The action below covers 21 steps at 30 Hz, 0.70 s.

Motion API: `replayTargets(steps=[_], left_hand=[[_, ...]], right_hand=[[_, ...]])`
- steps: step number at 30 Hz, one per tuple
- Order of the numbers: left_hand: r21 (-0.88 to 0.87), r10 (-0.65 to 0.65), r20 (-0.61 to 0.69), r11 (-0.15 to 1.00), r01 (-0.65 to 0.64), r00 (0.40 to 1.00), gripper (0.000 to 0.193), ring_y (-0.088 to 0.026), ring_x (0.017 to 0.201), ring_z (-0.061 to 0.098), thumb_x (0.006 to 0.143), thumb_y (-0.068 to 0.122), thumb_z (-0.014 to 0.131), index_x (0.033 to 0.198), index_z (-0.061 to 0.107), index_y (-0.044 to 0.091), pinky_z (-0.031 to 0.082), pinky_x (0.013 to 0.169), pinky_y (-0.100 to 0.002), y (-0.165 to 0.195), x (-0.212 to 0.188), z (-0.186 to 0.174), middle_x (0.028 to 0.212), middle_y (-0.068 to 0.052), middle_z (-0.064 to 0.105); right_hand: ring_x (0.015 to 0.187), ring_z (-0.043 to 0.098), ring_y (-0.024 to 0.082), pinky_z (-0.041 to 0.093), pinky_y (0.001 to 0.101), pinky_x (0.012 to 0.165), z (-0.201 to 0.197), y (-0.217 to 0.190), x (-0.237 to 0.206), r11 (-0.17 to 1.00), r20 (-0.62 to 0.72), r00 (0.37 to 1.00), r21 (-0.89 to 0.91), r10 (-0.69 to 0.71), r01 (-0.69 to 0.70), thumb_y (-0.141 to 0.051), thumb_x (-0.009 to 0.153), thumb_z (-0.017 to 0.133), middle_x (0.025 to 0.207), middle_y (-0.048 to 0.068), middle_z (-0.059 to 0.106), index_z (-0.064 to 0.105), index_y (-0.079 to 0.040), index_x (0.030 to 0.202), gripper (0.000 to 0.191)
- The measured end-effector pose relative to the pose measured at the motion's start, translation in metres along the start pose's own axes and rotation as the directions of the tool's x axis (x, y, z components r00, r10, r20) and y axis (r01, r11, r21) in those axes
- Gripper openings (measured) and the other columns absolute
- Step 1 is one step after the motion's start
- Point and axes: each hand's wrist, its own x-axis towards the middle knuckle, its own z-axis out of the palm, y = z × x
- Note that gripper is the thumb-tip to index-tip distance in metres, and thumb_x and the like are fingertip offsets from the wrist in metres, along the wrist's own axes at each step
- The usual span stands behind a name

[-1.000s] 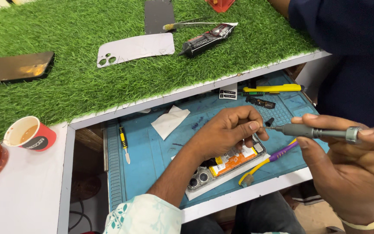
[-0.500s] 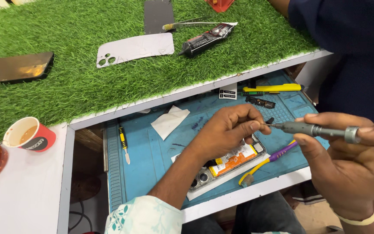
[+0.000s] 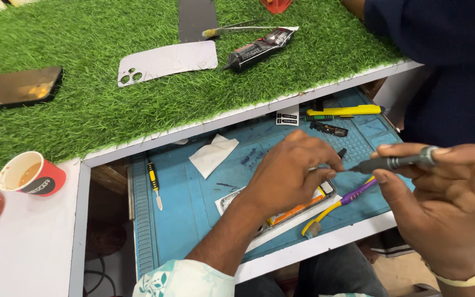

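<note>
My left hand (image 3: 292,176) lies curled over an opened phone (image 3: 303,206) with an orange battery, on a blue work mat (image 3: 193,214). Its fingertips are pinched together at the phone's far edge. My right hand (image 3: 446,203) holds a slim grey screwdriver (image 3: 397,162) level, and the tip points left and almost meets those fingertips. The left hand hides most of the phone.
A purple and yellow toothbrush (image 3: 342,202), a yellow-handled blade (image 3: 153,181), a white paper scrap (image 3: 213,154) and a yellow tool (image 3: 344,111) lie on the mat. On the green turf are a white back panel (image 3: 166,60), a black tube (image 3: 257,50) and a dark phone (image 3: 17,88). A red cup (image 3: 28,175) stands left. A person in dark blue (image 3: 446,71) stands right.
My right hand has shifted slightly with the screwdriver, its tip still near the left fingertips. My left hand stays on the phone.
</note>
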Motion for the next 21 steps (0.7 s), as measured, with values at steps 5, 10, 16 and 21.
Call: replayTargets(steps=[5, 10, 16, 21], left_hand=[[0.070, -0.040, 0.213, 0.997, 0.026, 0.976, 0.036, -0.023, 0.125, 0.052, 0.071, -0.005, 0.064, 0.091, 0.081, 0.018, 0.036, 0.104, -0.043, -0.003, 0.000, -0.001, 0.125, 0.003, 0.070], [0.076, -0.064, 0.290, 0.996, 0.044, 0.955, 0.037, -0.024, 0.132, 0.047, 0.066, -0.003, 0.067, 0.092, 0.082, 0.019, 0.032, 0.108, -0.047, -0.005, 0.000, 0.002, 0.134, 0.002, 0.066], [0.113, -0.087, 0.329, 0.992, 0.052, 0.940, 0.036, -0.025, 0.134, 0.046, 0.065, 0.002, 0.071, 0.092, 0.083, 0.022, 0.031, 0.108, -0.049, -0.007, 0.000, 0.003, 0.136, 0.001, 0.065], [0.113, -0.086, 0.332, 0.992, 0.051, 0.939, 0.035, -0.025, 0.136, 0.045, 0.065, 0.004, 0.074, 0.093, 0.083, 0.023, 0.030, 0.109, -0.050, -0.008, 0.000, 0.002, 0.137, -0.001, 0.065]], right_hand=[[0.112, 0.073, 0.029, 0.067, 0.0320, 0.090, 0.001, 0.008, -0.014, 0.996, 0.066, 0.996, 0.062, 0.053, -0.057, 0.010, 0.088, 0.070, 0.110, 0.024, 0.064, 0.027, -0.002, 0.125, 0.058], [0.112, 0.072, 0.029, 0.063, 0.0334, 0.086, 0.001, 0.016, -0.021, 0.992, 0.122, 0.990, 0.097, 0.073, -0.086, 0.009, 0.083, 0.070, 0.110, 0.025, 0.062, 0.028, -0.001, 0.124, 0.059], [0.114, 0.072, 0.029, 0.063, 0.0347, 0.090, 0.004, 0.021, -0.023, 0.983, 0.178, 0.982, 0.161, 0.062, -0.091, 0.009, 0.083, 0.070, 0.115, 0.026, 0.064, 0.031, -0.003, 0.126, 0.059], [0.112, 0.074, 0.028, 0.063, 0.0329, 0.087, 0.002, 0.023, -0.020, 0.987, 0.253, 0.967, 0.149, 0.019, -0.058, 0.006, 0.084, 0.070, 0.110, 0.024, 0.069, 0.035, -0.003, 0.123, 0.054]])
